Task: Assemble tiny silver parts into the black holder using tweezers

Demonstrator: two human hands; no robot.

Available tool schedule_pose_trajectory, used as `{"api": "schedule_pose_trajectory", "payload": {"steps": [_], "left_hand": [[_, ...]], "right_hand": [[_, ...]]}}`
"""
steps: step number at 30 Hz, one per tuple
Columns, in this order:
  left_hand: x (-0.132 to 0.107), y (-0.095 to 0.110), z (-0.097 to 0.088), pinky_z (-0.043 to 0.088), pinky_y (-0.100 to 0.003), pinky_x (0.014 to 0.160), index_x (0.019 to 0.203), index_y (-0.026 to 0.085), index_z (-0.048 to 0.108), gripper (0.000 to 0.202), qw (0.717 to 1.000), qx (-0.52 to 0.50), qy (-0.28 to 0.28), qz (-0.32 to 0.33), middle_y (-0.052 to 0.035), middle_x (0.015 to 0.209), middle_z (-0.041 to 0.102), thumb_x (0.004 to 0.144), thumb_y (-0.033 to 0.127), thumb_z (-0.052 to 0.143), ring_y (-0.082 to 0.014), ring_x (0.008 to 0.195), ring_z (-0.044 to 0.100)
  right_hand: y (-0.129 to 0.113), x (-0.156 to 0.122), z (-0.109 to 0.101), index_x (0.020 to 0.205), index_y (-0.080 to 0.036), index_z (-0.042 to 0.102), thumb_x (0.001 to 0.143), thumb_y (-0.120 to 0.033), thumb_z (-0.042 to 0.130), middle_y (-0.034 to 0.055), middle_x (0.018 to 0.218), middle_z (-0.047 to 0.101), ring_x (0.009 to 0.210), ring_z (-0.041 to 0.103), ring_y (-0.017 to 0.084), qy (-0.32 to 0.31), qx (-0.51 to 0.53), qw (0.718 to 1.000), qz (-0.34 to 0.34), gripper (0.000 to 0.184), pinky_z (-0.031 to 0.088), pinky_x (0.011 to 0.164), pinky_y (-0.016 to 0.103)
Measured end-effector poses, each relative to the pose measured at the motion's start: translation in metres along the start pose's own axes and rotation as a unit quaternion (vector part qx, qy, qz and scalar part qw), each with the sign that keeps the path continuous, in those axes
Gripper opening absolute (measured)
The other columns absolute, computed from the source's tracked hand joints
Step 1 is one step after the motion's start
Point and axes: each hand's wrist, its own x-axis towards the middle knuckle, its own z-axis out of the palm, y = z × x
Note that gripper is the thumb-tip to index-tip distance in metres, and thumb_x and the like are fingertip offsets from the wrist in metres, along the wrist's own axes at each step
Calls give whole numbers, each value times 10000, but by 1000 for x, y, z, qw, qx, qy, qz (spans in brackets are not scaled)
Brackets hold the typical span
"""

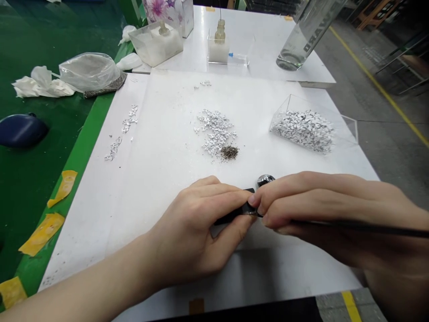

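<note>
My left hand [197, 228] grips a small black flat piece [231, 215] between thumb and fingers, and much of that piece is hidden. My right hand [311, 208] holds a long thin dark tool [362, 226] like a pen-shaped pick, its metal tip [254, 213] touching the black piece. A small round shiny metal object [266, 180] sits just behind my fingers. Farther forward on the white sheet [161, 147] lie a heap of small silvery-white pieces [216, 132] and a little pile of dark granules [229, 152].
A clear acrylic tray [303, 127] holds many silvery-white pieces to the right. A scattered strip of them [120, 133] lies at the left. Behind stand a glass bottle [303, 38] and small bottles in clear blocks [217, 47]. A plastic bag [89, 71] rests on the green bench.
</note>
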Motion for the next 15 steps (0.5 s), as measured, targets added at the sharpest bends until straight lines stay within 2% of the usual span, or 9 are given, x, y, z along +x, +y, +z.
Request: {"api": "schedule_pose_trajectory", "payload": {"steps": [4,8,15], "left_hand": [[2,0,-2,522,-271,788,964,172,702,106,1000,5,-18,-10,-5,881,770,989,109,619,-136,746,632],[2,-1,-2,523,-280,798,965,179,687,96,1000,-7,-18,-6,-5,887,768,993,120,617,-136,742,638],[1,-2,-2,512,-261,835,1007,176,724,130,1000,-16,-18,-4,-4,911,775,999,110,613,-129,762,631]], "right_hand": [[25,7,-6,1080,-186,786,1003,-174,727,76,997,810,953,782,201,-28,43,995,-89,97,657,858,263],[36,11,-7,1077,-152,778,1022,-194,705,85,966,802,967,778,213,-18,81,991,-107,101,652,876,301],[33,10,-8,1053,-151,788,1012,-214,728,94,994,816,972,787,201,-25,54,993,-107,96,644,885,263]]}}
